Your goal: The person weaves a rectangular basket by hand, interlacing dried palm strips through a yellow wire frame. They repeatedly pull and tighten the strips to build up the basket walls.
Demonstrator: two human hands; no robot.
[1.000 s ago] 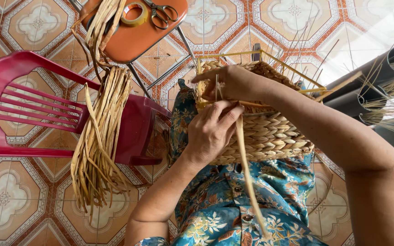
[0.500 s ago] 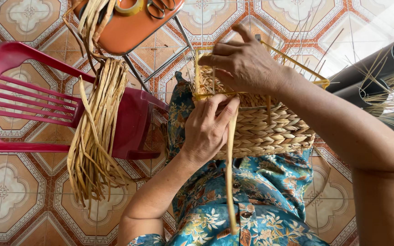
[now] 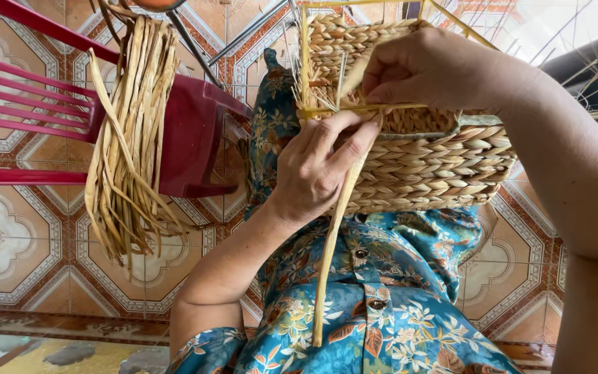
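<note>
The left hand [image 3: 316,173] is closed on a long pale straw strand [image 3: 333,235], with the thumb and forefinger pinching it against the side of a woven basket [image 3: 430,163]. From the pinch the strand hangs straight down toward six o'clock, across the blue floral shirt [image 3: 375,325], and ends loose near the lower buttons. The right hand [image 3: 430,69], at about one o'clock from the left, has its fingertips drawn together on the basket's upper weave, nipping a strand end where thin yellow frame rods [image 3: 361,107] cross the rim. The two hands are close together, the knuckles of the left just below the fingertips of the right.

The basket sits in the person's lap at the centre of the view, braided rows of tan straw running across its lower half, the upper part still open frame with rods sticking out toward twelve and one o'clock.

At nine o'clock from the hands, a thick bundle of loose straw strands [image 3: 133,138] drapes over the edge of a dark red plastic chair [image 3: 188,131], its ends hanging toward the patterned floor tiles [image 3: 8,235]. Dark pipe-like shapes [image 3: 590,66] lie at two o'clock, well apart from the basket.
</note>
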